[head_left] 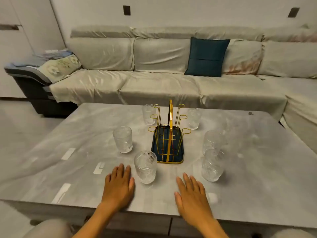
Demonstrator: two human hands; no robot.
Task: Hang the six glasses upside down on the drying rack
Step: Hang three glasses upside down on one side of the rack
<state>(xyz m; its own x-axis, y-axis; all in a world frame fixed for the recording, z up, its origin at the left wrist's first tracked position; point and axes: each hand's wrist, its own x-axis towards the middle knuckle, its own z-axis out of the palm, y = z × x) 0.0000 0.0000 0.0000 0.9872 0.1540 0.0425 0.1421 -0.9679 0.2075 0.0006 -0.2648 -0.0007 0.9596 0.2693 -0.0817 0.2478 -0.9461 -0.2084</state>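
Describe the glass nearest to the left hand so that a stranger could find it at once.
Start at the gold wire drying rack in the middle of the grey table. At its near left corner stands an upright patterned clear glass, just right of the left hand. Unlike the other five, it almost touches that hand.

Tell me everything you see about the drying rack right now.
The drying rack stands upright mid-table: thin gold wire, apparently metal, set in a dark blue tray with a gold rim. A tall central handle rises between six looped prongs, three per side, angled outward. All prongs are empty. Six glasses stand around it; none clearly touches it, nor do the hands.
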